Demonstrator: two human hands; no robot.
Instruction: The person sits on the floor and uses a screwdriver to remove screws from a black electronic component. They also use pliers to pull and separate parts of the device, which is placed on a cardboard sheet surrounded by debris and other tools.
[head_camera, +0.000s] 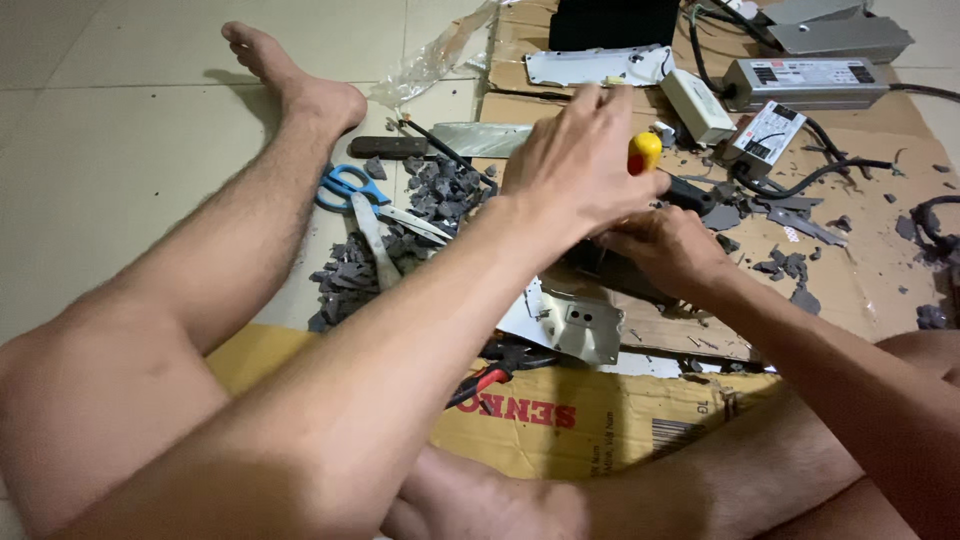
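My left hand (575, 160) is closed around a screwdriver with a yellow and red handle (643, 152), held upright over a dark block (610, 262) on the cardboard. My right hand (668, 250) grips that dark block from the right and steadies it; most of the block is hidden under both hands. A bent white metal plate (580, 325) lies just in front of the block.
Grey broken chunks (430, 195), blue-handled scissors (350, 187) and a knife lie on the tile floor at left. Red-handled pliers (495, 375) rest near my leg. Grey power supply boxes (800, 80) and black cables (800, 180) sit at the back right on cardboard (860, 270).
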